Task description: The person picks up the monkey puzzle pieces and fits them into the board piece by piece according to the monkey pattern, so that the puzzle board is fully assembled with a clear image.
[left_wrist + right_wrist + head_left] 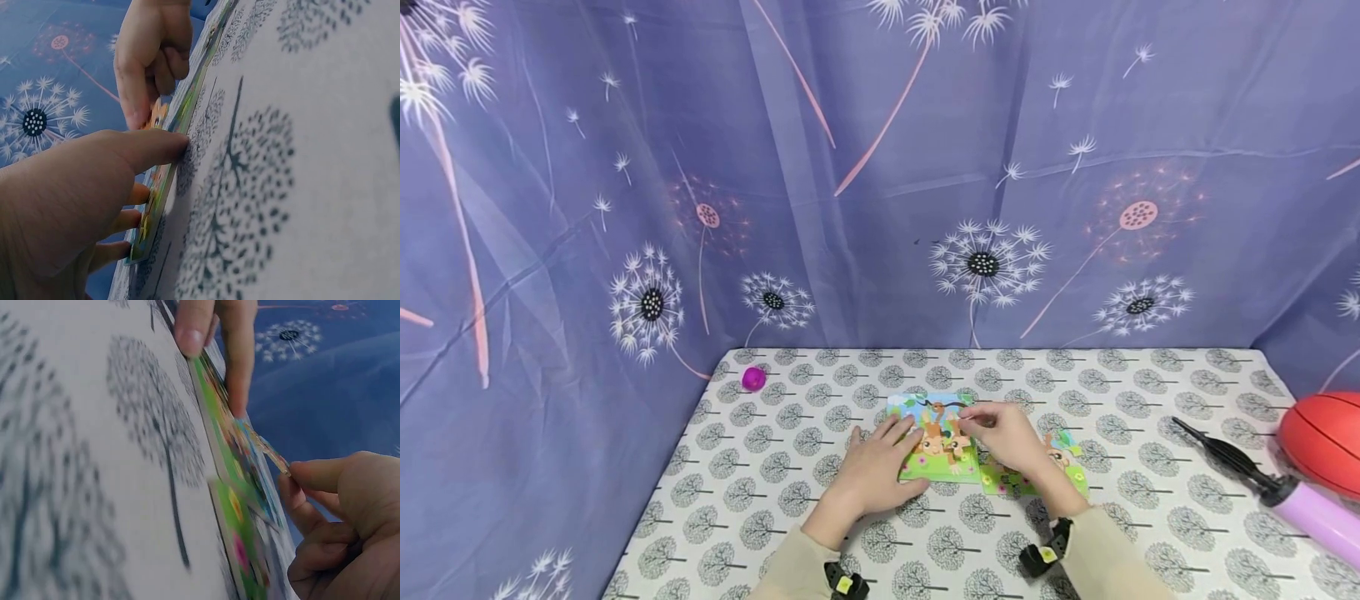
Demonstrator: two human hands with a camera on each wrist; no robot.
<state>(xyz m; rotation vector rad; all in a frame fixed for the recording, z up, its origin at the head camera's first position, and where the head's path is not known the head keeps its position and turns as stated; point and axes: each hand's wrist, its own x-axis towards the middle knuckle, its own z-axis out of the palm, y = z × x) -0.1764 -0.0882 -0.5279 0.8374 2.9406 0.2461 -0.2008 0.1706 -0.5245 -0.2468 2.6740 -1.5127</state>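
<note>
A picture puzzle (943, 475) with cartoon monkeys on green grass lies flat in the middle of the table. My left hand (876, 468) rests over its left part with fingers spread, the thumb at the near edge. At the puzzle's right side, my right hand (1011, 437) pinches a thin puzzle piece (275, 459) between thumb and index finger. That piece tilts up from the puzzle surface in the right wrist view, its lower end close to the picture. A second monkey picture board (1077, 477) lies just to the right, partly hidden under my right hand and forearm.
A small purple object (754, 379) sits at the table's far left corner. On the right are a red ball (1322, 442) and a pump (1311, 512) with a lilac barrel and black nozzle. A tree-print cloth (760, 529) covers the table; a dandelion-patterned curtain (865, 275) hangs behind.
</note>
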